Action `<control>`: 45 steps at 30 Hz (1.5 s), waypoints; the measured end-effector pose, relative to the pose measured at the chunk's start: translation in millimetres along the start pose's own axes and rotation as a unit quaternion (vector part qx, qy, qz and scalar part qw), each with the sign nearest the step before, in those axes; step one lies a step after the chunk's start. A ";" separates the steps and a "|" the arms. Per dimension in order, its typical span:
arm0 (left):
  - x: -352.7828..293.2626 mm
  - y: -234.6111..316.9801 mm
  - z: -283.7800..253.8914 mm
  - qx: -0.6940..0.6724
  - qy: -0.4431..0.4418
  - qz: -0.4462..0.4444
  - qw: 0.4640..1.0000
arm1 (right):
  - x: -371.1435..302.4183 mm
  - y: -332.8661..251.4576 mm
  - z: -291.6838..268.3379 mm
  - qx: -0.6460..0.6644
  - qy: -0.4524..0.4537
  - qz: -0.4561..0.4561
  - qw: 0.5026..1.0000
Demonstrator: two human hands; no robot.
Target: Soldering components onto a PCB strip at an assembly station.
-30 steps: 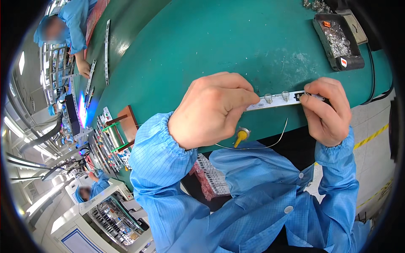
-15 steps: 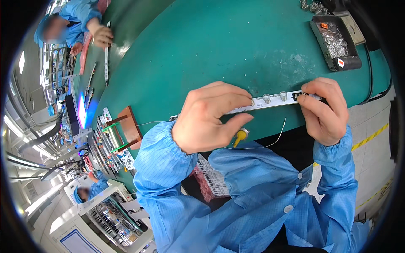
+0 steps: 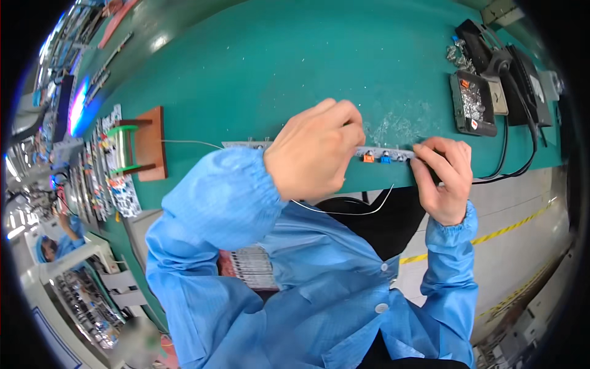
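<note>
A long narrow circuit board strip is held level over the near edge of the green table. An orange connector and a blue connector show along its near side. My left hand is closed on the strip's middle, back of the hand up, hiding much of it. At the strip's right end, my right hand pinches it between thumb and fingers. A thin pale wire passes by my left wrist and curls below the strip.
A wire spool with green flanges sits on a brown wooden stand at left. Populated boards lie beyond it. A black tray of metal bits stands at right, near black cables. Packed strips lie below my left arm.
The strip has been turned: its white face with coil springs no longer shows, and the orange and blue connectors do. The whole view has shifted. Both hands still grip the strip.
</note>
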State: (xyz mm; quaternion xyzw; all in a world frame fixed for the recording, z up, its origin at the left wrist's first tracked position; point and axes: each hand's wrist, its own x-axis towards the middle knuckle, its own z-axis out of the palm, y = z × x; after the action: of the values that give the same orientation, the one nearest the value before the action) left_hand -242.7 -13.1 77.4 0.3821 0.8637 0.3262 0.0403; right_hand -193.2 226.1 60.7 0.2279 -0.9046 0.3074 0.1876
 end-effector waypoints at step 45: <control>-70.6 50.7 44.4 -0.609 0.105 -0.174 0.767 | 15.1 53.3 -69.5 0.188 0.340 0.347 0.853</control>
State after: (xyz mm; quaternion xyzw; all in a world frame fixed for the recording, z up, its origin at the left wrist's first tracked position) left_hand -146.6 -12.7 60.0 0.0836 0.5347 0.8089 0.2296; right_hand -219.9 303.9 94.4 -0.1888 -0.7294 0.5755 0.3180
